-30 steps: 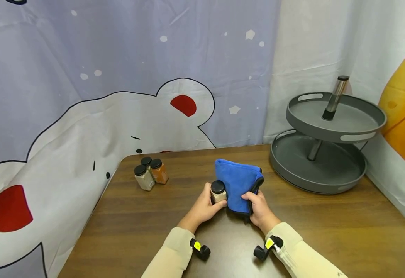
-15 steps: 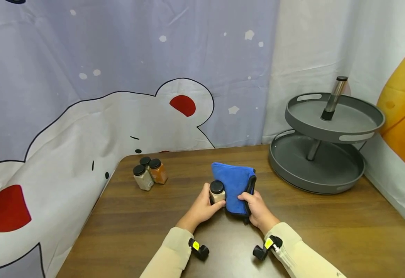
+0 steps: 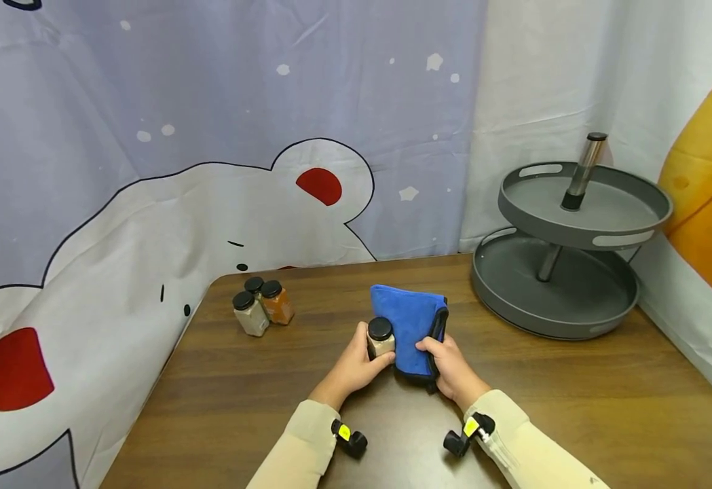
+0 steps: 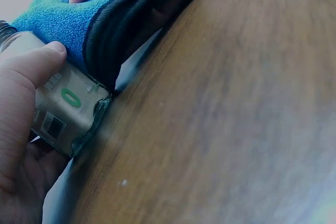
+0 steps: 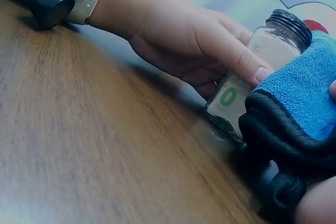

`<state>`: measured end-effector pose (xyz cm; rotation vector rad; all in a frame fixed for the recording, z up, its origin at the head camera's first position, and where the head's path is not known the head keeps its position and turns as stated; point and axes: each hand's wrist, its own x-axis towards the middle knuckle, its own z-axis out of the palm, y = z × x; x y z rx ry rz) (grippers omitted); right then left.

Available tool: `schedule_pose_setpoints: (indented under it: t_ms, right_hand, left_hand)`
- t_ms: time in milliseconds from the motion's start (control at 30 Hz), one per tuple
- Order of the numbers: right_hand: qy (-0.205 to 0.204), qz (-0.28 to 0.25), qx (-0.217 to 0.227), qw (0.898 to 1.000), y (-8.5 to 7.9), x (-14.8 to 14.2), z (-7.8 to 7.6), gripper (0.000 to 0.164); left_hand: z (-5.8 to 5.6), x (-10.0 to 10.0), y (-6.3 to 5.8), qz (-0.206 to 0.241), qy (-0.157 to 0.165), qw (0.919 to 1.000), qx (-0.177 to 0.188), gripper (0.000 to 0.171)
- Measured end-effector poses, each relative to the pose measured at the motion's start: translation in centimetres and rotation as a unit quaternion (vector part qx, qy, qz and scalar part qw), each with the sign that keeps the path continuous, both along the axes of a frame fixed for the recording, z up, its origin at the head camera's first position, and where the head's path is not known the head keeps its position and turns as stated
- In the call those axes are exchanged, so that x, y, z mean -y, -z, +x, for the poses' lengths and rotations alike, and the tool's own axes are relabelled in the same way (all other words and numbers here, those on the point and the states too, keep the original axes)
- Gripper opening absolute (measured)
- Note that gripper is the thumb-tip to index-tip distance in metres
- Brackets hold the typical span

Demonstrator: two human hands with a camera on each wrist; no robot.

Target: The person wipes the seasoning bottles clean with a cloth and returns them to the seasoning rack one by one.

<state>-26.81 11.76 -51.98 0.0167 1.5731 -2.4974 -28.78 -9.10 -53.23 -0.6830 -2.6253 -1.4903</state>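
Note:
My left hand [image 3: 353, 367] grips a clear glass spice jar [image 3: 381, 345] with a black lid and pale powder inside. Its thumb lies across the jar's side, near a green mark, in the left wrist view. A folded blue cloth [image 3: 408, 322] with black edging is held by my right hand [image 3: 451, 370], thumb on the blue face and fingers mostly hidden behind. The cloth [image 5: 302, 87] touches the side of the jar [image 5: 273, 45] in the right wrist view. The jar is tilted slightly, its base close to the table; whether it touches the wood I cannot tell.
At the back left of the wooden table [image 3: 239, 407] stand a jar of pale powder [image 3: 251, 318], a jar of orange powder [image 3: 278, 305] and a third jar [image 3: 254, 284] partly hidden behind them. A grey two-tier round tray [image 3: 554, 326] occupies the back right.
My right hand and the cloth have shifted a little left and down against the jar, mostly in the first half second. The left hand keeps its grip on the jar.

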Motion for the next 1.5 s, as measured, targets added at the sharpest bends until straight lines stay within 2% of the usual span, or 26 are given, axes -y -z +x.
schedule_pose_setpoints:
  t_ms: [200,367,567,767,967,1167,1367,1500]
  right_hand:
    - [0.022,-0.036,-0.017,0.999,-0.17,-0.06,0.06,0.051]
    - [0.007,-0.008,-0.009,1.000,-0.22,-0.06,-0.02,0.046]
    - [0.028,-0.033,-0.024,0.999,-0.10,0.03,0.08,0.046]
    - [0.026,-0.002,-0.011,1.000,0.24,0.15,-0.18,0.040]
    - [0.032,-0.034,-0.028,0.999,0.17,0.07,-0.06,0.047]
    - [0.005,0.016,-0.033,0.999,-0.09,0.08,0.05,0.040]
    - [0.025,-0.033,-0.044,0.998,-0.10,0.05,0.16,0.043]
    - [0.017,-0.001,-0.027,0.999,-0.06,0.06,0.13,0.040]
  left_hand:
    - [-0.18,-0.06,0.03,0.003,0.004,1.0000,-0.007,0.049]
    - [-0.24,0.00,0.13,-0.002,0.000,1.0000,-0.008,0.049]
    - [-0.19,0.01,0.19,-0.005,-0.001,1.0000,-0.007,0.050]
    - [-0.21,0.03,0.29,-0.007,-0.001,1.0000,-0.007,0.050]
    - [-0.22,0.04,0.23,-0.004,0.003,1.0000,-0.009,0.050]
    - [-0.20,0.08,0.09,-0.003,0.004,1.0000,-0.003,0.049]
    - [-0.16,0.08,0.12,-0.003,0.005,1.0000,0.000,0.050]
    - [-0.13,0.10,0.17,-0.002,0.005,1.0000,0.000,0.049]
